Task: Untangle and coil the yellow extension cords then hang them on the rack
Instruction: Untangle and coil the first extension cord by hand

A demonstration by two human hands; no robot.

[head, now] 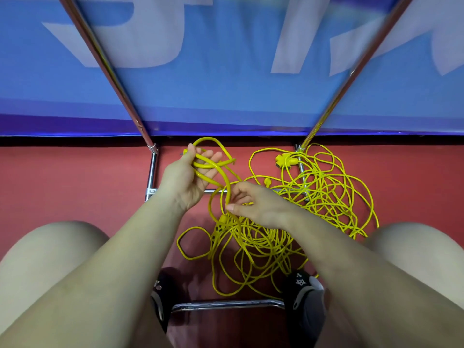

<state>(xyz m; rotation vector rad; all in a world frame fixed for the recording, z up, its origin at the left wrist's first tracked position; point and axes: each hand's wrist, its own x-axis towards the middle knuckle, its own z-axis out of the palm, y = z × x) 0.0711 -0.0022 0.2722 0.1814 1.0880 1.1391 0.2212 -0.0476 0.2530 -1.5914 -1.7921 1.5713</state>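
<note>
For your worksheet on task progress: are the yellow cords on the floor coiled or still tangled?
Mostly tangled: the yellow cords sprawl in loose, crossing loops on the floor; only a few loops sit in the left hand.

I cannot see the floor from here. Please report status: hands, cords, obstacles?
Left hand grips small coil. Right hand pinches one strand. Tangled cords lie over rack base.

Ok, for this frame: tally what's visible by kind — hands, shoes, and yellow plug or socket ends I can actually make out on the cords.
Hands: 2, left hand and right hand
Shoes: 2, left shoe and right shoe
Yellow plug or socket ends: 3, socket block, small plug, power strip
Total: 7
</note>
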